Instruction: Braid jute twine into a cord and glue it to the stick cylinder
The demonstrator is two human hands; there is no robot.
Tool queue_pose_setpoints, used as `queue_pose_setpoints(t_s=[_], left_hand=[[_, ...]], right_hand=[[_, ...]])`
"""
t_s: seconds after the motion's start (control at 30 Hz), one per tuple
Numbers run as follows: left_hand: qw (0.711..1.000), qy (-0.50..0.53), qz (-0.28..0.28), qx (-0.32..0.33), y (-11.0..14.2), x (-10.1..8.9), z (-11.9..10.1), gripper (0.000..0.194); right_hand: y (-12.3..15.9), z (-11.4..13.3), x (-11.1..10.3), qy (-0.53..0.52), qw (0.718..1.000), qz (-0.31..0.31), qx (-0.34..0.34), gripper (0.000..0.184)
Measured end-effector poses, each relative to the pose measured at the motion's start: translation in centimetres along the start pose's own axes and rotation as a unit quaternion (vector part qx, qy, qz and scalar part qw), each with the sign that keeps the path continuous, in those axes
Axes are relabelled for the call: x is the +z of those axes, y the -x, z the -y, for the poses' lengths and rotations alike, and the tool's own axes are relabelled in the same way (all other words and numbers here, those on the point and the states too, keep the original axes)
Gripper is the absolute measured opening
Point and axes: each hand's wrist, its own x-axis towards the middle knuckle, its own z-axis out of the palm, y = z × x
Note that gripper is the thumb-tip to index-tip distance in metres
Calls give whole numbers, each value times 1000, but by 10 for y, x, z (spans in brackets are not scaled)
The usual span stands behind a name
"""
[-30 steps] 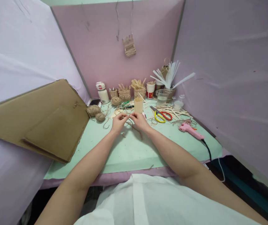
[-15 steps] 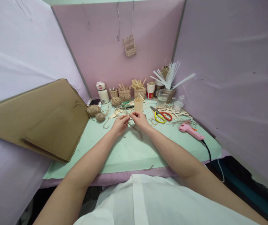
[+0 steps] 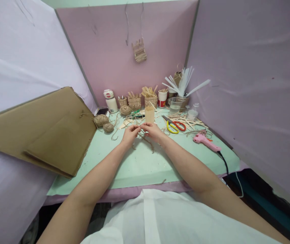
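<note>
My left hand (image 3: 131,134) and my right hand (image 3: 151,130) meet over the middle of the table, fingertips pinched close together. Between them they hold a brown twine (image 3: 147,143), whose loose ends hang below the fingers toward the tabletop. The exact grip point is hidden by the fingers. Just behind my hands stands a small upright holder of pale wooden sticks (image 3: 149,114). Scissors (image 3: 173,125) with yellow and red handles lie to the right of my right hand. Twine balls (image 3: 101,120) sit to the left of my left hand.
A pink glue gun (image 3: 206,142) with a black cord lies at the right. Cardboard (image 3: 58,132) leans at the left. Along the back stand a white bottle (image 3: 110,101), stick-filled baskets (image 3: 150,100), a red-and-white cup (image 3: 162,99) and a clear cup (image 3: 175,106). Loose sticks (image 3: 189,121) lie scattered.
The fingers of my right hand have shifted slightly and lie flatter against those of my left. Both hands stay in the same place with the twine.
</note>
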Motion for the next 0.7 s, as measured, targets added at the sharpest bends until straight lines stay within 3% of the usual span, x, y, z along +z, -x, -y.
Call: queue_pose_setpoints(t_s=[0.17, 0.33, 0.4, 0.7], left_hand=[[994, -101, 31, 35, 4, 2, -5, 24], [987, -138, 71, 48, 11, 9, -15, 24], [986, -133, 89, 47, 12, 12, -16, 26], [997, 12, 70, -16, 7, 7, -8, 33]], right_hand=[[-5, -5, -3, -69, 997, 3, 31, 22], [-17, -16, -4, -19, 985, -169, -7, 17], [-20, -17, -6, 0, 977, -209, -28, 15], [-15, 6, -18, -52, 994, -82, -54, 31]])
